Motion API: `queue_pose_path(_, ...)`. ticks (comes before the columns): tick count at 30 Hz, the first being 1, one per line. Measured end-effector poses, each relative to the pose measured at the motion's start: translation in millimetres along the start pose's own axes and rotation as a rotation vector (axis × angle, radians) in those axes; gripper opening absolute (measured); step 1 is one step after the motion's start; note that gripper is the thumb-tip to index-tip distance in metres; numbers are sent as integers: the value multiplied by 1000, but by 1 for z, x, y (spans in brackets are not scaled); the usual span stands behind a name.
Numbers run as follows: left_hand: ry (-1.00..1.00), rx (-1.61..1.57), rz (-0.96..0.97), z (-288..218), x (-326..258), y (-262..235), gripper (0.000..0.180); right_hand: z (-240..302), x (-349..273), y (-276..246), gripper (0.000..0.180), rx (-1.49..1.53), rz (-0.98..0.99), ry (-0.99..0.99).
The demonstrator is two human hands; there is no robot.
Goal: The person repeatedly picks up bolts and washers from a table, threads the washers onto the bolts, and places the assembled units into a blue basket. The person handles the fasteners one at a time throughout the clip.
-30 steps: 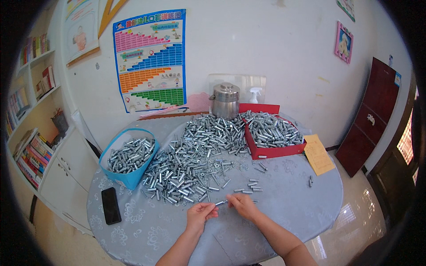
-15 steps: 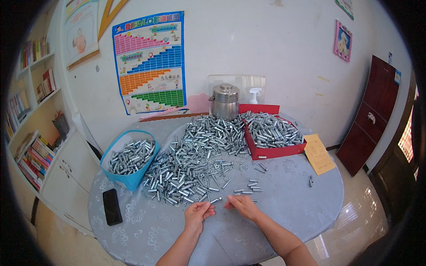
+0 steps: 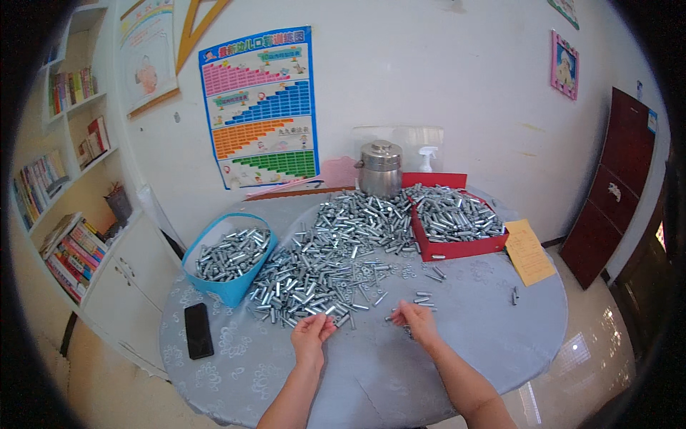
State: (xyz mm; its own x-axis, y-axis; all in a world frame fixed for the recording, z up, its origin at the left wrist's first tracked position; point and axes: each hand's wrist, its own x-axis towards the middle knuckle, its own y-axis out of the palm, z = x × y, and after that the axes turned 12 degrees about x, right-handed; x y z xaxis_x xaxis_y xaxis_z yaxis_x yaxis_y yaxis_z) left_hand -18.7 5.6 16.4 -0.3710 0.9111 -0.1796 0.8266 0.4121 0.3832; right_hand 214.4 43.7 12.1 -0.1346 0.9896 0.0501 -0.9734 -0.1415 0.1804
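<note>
A big heap of silvery metal bolts and sleeves (image 3: 307,268) covers the middle of the table, with small nuts and washers (image 3: 368,272) along its right side. My left hand (image 3: 311,339) is at the heap's near edge, fingertips pinched together among the pieces; what they grip is hard to make out. To its right, my right hand (image 3: 419,325) is closed with the fingers curled, and the end of a metal bolt (image 3: 389,319) pokes out on their left. Several finished-looking bolts (image 3: 424,297) lie side by side just beyond the right hand, partly covered by it.
A blue fabric bin (image 3: 232,289) of bolts stands left, a red box (image 3: 464,248) of bolts back right. Around them are a black phone (image 3: 199,331), a steel pot (image 3: 380,171), a spray bottle (image 3: 426,159) and a yellow paper (image 3: 529,252). Two loose bolts (image 3: 515,295) lie far right.
My hands have moved apart: the left went to the heap's edge, the right shifted over the small bolt group. The bolt at my left fingertips is gone from there. The whole view has shifted slightly.
</note>
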Motion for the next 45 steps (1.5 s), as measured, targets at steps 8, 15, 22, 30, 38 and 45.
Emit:
queue_pose_path(8, 359, 41, -316, -85, 107, -74, 11, 5, 5, -5, 42, 74, -123, -87)
queue_pose_path(15, 680, 730, -303, -106, 137, -78, 21, 10, 7, -12, 43, 81, -143, -114)
queue_pose_path(22, 807, 1186, 316, -25, 33, 1, 15, 14, 13, -29, 47, 139, -271, -150)
queue_pose_path(30, 1226, 1790, 820, -9, 6, 29, 19, 13, 19, -48, 30, -35, -294, -228)
queue_pose_path(38, 1343, 1437, 648, -10, 13, 24, 18, 11, 3, -16, 17, -930, 152, -519)
queue_pose_path(45, 679, 842, 273, -8, -1, 30, 11, 7, 1, -8, 18, -976, 153, -534)
